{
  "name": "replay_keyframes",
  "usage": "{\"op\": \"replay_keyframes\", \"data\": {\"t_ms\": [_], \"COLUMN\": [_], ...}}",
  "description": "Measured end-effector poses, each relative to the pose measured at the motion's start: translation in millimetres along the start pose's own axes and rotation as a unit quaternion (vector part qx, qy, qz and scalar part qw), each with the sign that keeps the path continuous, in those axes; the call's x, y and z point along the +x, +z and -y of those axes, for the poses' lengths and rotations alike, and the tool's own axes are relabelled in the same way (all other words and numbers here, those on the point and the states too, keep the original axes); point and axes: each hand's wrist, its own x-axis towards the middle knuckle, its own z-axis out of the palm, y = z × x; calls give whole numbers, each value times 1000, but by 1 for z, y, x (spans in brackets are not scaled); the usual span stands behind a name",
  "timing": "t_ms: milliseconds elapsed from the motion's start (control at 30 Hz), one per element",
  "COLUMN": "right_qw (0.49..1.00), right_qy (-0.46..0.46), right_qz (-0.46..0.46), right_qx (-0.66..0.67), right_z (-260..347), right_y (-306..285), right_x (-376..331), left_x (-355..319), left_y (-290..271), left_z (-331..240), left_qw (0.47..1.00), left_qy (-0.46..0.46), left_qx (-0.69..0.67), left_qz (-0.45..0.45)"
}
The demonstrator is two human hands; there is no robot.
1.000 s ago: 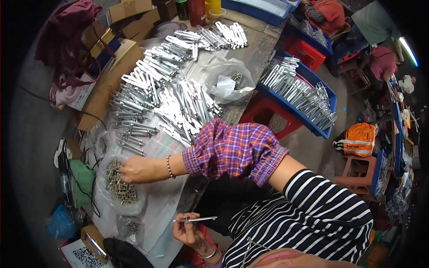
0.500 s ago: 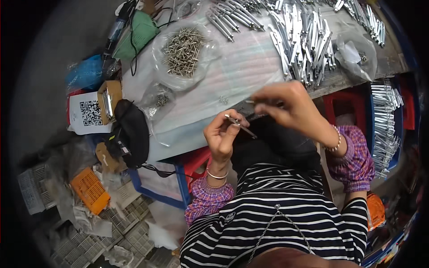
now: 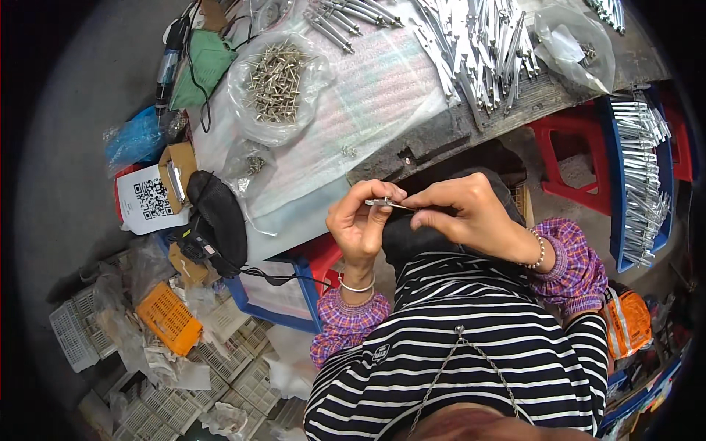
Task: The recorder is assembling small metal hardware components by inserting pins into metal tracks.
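Above the lap [image 3: 406,239], the left hand [image 3: 359,226] clamps a slim metal part [image 3: 379,202] between fingertips, likely steadying it for the right hand [image 3: 471,209], pinching its thin end; the pin bag [image 3: 320,75] gapes, presumably for easy reach

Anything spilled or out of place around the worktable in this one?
A few tiny pieces lie loose on the pale table cover near its front edge, outside the clear bag of metal pins; possibly spilled, though too small to identify.

Slvr metal pc [image 3: 378,202], blk/wht striped top [image 3: 471,367]
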Motion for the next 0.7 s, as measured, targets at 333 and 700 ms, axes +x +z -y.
{"op": "replay_keyframes", "data": {"t_ms": [333,700], "right_qw": [999,992], "right_qy": [-32,-93], "right_qz": [-30,-51], "right_qx": [7,-71], "right_z": [-2,-1], "right_y": [6,11], "right_x": [-2,-8], "left_x": [1,2], "left_y": [0,4], "left_z": [0,-2], "left_qw": [999,984], "left_qy": [20,96], "left_qx": [28,148], "left_qz": [3,-12]}}
